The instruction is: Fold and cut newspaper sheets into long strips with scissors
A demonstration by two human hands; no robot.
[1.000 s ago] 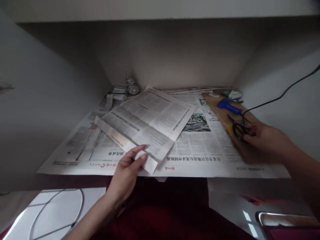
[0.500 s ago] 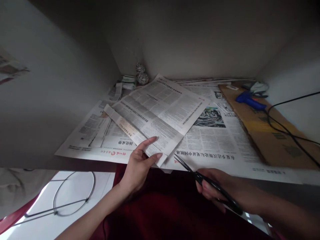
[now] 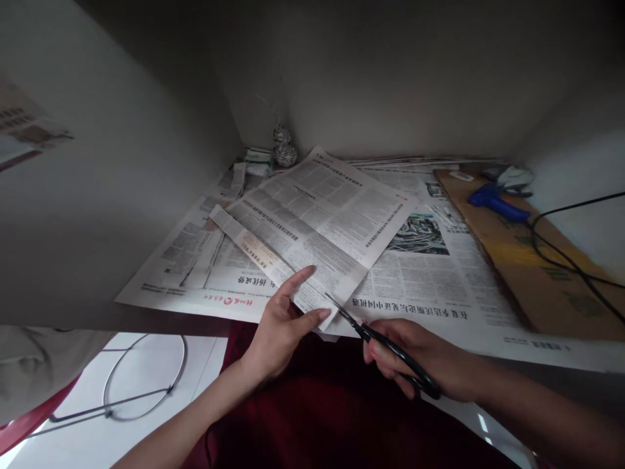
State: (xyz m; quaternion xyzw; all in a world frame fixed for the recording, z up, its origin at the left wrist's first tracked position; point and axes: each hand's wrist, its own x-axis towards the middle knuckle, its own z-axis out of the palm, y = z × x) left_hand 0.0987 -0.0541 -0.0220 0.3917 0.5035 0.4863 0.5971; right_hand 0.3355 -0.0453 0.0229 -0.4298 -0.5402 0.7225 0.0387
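A folded newspaper sheet (image 3: 322,215) lies slantwise on the newspaper-covered table, its near corner at the front edge. My left hand (image 3: 280,329) grips that corner, with the thumb and index finger on top and the other fingers curled below. In my right hand (image 3: 410,358) are black scissors (image 3: 398,355), their handles partly hidden by the fingers. The blade tips reach over the sheet's near right edge, just right of my left thumb. Whether the blades have cut into the paper cannot be made out.
Cardboard (image 3: 512,260) on the right bears a blue glue gun (image 3: 498,203) with a black cable. A small gourd-shaped object (image 3: 284,148) stands at the back. Newspaper strips (image 3: 202,257) lie left; a wire ring (image 3: 184,365) is below the table.
My right hand has moved left with the scissors, bringing their tips from beside the sheet's corner onto it. My left hand still grips the sheet. The view has shifted slightly.
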